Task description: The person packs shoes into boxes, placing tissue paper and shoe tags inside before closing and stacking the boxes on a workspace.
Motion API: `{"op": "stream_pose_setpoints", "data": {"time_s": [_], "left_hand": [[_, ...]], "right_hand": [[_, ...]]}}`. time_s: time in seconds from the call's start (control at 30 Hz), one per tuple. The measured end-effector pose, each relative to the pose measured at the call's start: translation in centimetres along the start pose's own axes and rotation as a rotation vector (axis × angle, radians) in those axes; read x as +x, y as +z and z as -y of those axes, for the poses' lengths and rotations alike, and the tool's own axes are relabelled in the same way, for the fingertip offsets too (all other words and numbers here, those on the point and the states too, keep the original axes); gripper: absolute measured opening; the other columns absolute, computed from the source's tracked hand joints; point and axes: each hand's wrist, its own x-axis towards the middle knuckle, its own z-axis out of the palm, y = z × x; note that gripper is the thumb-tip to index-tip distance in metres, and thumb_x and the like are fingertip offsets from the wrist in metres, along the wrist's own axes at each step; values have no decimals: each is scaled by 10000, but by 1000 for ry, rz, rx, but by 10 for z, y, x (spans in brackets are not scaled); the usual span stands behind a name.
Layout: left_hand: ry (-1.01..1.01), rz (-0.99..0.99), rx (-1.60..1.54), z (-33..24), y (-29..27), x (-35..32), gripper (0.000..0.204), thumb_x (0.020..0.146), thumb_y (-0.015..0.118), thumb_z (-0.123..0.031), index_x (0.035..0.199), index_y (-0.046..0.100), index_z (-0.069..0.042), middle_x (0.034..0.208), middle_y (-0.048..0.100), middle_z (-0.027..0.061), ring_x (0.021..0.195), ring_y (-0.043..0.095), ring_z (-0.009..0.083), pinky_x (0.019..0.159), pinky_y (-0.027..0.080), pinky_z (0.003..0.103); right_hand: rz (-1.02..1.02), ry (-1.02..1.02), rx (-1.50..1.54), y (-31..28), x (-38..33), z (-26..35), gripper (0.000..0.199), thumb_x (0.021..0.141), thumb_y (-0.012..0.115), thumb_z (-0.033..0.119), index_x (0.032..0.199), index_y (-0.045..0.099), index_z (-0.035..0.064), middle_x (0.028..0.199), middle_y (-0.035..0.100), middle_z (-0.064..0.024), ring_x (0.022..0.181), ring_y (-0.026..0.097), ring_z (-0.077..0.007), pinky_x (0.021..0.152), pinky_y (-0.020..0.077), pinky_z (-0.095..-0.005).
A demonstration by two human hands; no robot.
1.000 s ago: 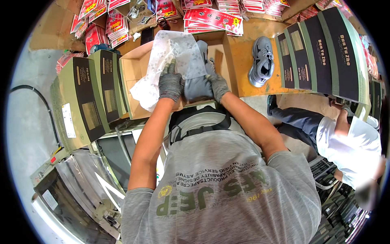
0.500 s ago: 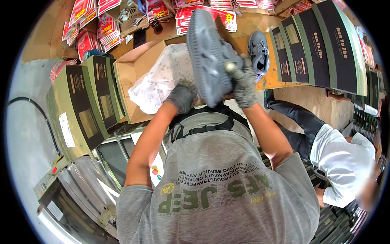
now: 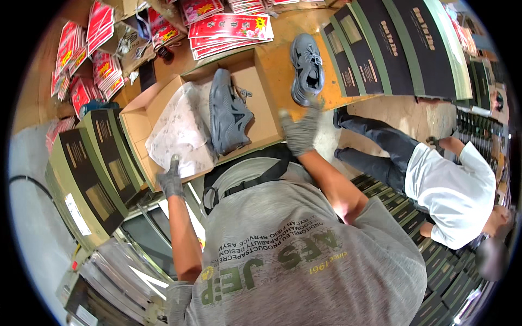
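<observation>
A grey sneaker (image 3: pixel 227 114) lies on its side in the open shoe box (image 3: pixel 261 92), sole toward the left. Beside it, white printed tissue paper (image 3: pixel 182 130) spreads over the box's left part and near edge. My left hand (image 3: pixel 171 182), in a grey glove, grips the near left edge of the box, its thumb over the rim by the paper. To the right of the box my gloved right hand (image 3: pixel 300 130) holds nothing, fingers apart and slightly blurred. Just beyond its fingertips the other grey sneaker (image 3: pixel 308 70) rests on the orange-brown table (image 3: pixel 283 46).
Green and black shoe boxes (image 3: pixel 391 49) stand in a row at the right; more boxes (image 3: pixel 89 174) stand at the left. Red printed leaflets (image 3: pixel 231 32) lie in stacks at the back. A co-worker in a white shirt (image 3: pixel 451 174) is at the right. A machine (image 3: pixel 109 282) stands lower left.
The sneaker that my right hand held up is now down in the box and released. My right hand has moved out to the right; my left has shifted from the paper to the box's near left edge.
</observation>
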Motion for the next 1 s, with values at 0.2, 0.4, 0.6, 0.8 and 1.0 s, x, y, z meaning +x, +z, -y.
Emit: {"op": "stream_pose_setpoints", "data": {"time_s": [0.2,0.4,0.6,0.8,1.0], "left_hand": [[167,200,-467,-48,30,0,589,893,760,-286,1310,565,82,1237,664,170,1087,635,276,947,491,397],[1032,394,46,-177,76,-121,566,943,625,-433,1307,562,-4,1270,596,221,1242,527,382,1110,369,452],[1133,790,491,-157,125,-100,659,918,609,-487,1413,557,-54,1529,448,208,1435,364,428,1224,219,520],[1352,346,807,-148,124,-43,871,793,677,-612,1489,489,-121,1598,365,157,1523,213,376,1232,92,577],[1200,321,974,-172,117,-49,936,724,776,-587,1491,474,-144,1586,388,93,1507,268,341,1216,102,619]], "right_hand": [[12,641,-211,32,23,-134,1503,524,927,629,1563,123,-102,1597,167,-341,1495,199,-445,1237,204,-472],[-321,449,648,76,85,-169,545,677,957,305,1012,689,-31,941,721,-120,869,663,-220,806,538,-355],[-111,117,142,-14,130,-69,550,708,925,286,1121,690,8,1028,718,-118,934,682,-204,837,545,-333],[341,-547,-115,-97,167,120,611,640,815,201,1224,684,79,1104,705,-152,987,688,-325,896,555,-412],[1344,-667,-594,-22,183,175,505,643,766,265,1118,696,106,1001,729,-148,982,689,-353,843,563,-427]]}}
